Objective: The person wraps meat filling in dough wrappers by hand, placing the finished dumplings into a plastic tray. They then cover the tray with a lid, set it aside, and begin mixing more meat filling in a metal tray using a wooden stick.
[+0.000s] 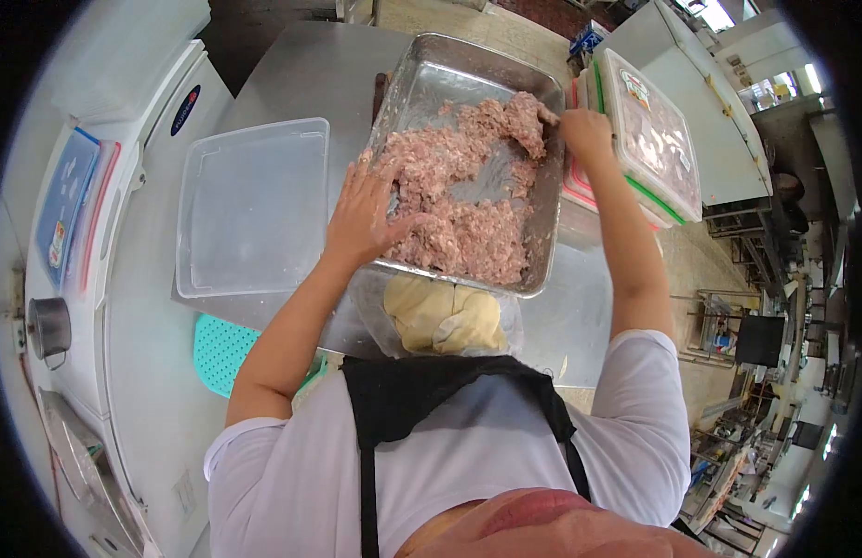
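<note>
A deep metal tray [545, 223] lies in front of me, with pink ground meat [449, 172] heaped along its near and left sides. My left hand [361, 212] is at the tray's left rim, fingers spread and the thumb reaching over the meat. At the right rim, my right hand [587, 135] is closed. A short dark piece shows between this fist and a clump of meat [524, 126]; what the fist grips is mostly hidden. Close to my apron, pale yellow dough [440, 314] sits in clear plastic below the tray.
Left of the tray lies a clear plastic container or lid [254, 209] on the metal table [300, 70]. Stacked lidded boxes [649, 130] stand close on the right. A turquoise perforated stool or basket [224, 353] is lower left, beside a white freezer [152, 372].
</note>
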The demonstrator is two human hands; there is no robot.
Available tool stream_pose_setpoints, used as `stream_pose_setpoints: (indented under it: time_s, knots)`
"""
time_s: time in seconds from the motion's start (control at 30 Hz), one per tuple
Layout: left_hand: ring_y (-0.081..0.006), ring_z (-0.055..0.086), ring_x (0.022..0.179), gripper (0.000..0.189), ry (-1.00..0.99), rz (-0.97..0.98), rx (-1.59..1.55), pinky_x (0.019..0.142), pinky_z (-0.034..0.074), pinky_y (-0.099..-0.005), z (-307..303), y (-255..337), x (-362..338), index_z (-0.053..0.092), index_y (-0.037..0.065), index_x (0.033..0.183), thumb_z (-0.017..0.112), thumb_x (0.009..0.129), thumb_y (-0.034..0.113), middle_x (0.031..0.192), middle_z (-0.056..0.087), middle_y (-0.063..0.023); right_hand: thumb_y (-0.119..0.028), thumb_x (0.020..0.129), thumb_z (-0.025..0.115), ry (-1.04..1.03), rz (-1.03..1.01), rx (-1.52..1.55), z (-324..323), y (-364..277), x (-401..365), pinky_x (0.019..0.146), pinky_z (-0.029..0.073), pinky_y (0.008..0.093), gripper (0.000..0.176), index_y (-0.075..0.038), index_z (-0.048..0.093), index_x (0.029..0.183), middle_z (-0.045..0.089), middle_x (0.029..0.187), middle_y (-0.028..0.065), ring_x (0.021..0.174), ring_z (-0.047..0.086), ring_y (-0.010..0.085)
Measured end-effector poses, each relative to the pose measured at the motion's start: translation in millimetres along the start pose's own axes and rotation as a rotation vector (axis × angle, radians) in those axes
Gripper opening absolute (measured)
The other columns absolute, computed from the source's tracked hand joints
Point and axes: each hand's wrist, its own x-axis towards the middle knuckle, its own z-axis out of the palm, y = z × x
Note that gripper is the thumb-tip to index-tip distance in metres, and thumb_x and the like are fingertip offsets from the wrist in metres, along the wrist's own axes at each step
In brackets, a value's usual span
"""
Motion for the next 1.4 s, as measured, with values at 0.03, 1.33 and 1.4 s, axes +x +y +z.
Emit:
stream_pose_setpoints:
  time_s: [0.03, 1.33, 1.4]
  knots:
    - [-0.0389, 0.029, 0.134, 0.08, -0.001, -0.003, 0.002, 0.113, 0.016, -0.0477, -0.8, -1.2, 0.5, 0.034, 0.01, 0.14, 0.059, 0.08, 0.054, 0.138, 0.042, -0.0171, -0.017, 0.082, 0.051, 0.003, -0.003, 0.07, 9.1, -10.1, 0.4, 0.06, 0.053, 0.0436, 0.022, -0.005, 0.067, 0.073, 0.066, 0.074, 0.017, 0.071, 0.067, 0.032]
    - [-0.0398, 0.026, 0.134, 0.065, 0.141, -0.016, -0.095, 0.112, 0.018, -0.0475, -1.3, -5.3, -8.0, 0.029, 0.012, 0.143, 0.053, 0.089, 0.039, 0.141, 0.037, -0.0184, -0.041, 0.089, 0.049, -0.17, -0.282, 0.616, -6.1, -135.8, 24.7, 0.073, 0.05, 0.0472, 0.037, -0.01, 0.068, 0.089, 0.067, 0.086, 0.015, 0.083, 0.063, 0.0367]
    - [-0.0391, 0.026, 0.135, 0.064, 0.159, 0.0, -0.094, 0.112, 0.018, -0.0472, -0.2, -7.7, -7.1, 0.031, 0.011, 0.143, 0.052, 0.089, 0.04, 0.143, 0.035, -0.0188, -0.04, 0.089, 0.049, -0.216, -0.332, 0.576, -42.4, -122.4, 5.1, 0.072, 0.049, 0.0476, 0.035, -0.011, 0.068, 0.086, 0.066, 0.082, 0.0149, 0.08, 0.062, 0.0367]
